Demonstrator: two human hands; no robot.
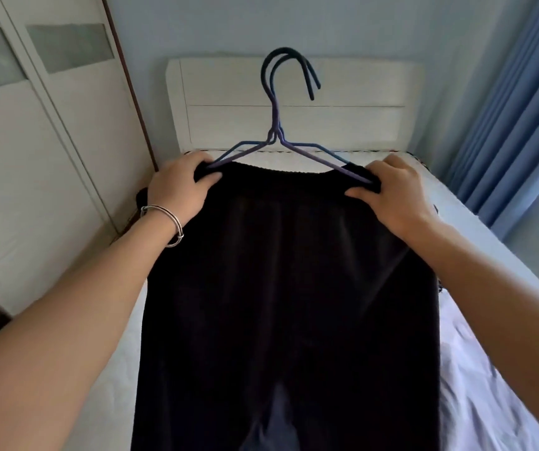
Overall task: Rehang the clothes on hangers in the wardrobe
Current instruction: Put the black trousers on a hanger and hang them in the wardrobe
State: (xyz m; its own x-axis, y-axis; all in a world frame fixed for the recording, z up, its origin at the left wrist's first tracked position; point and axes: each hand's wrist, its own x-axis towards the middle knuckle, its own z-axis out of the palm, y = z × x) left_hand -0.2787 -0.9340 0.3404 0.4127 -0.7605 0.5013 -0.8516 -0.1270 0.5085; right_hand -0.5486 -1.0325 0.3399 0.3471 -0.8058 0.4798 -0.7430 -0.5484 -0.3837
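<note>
Left hand and right hand pinch the waistband corners of soft, limp black trousers onto seemingly 2 stiff wire hangers.

Trousers on hangers, seemingly two, before bed; wardrobe left, curtain right.

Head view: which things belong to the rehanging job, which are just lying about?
Job: black trousers, two wire hangers, left hand and right hand gripping the waistband ends, wardrobe.
Idle: bed, headboard, blue curtain, pale fabric on bed.
</note>
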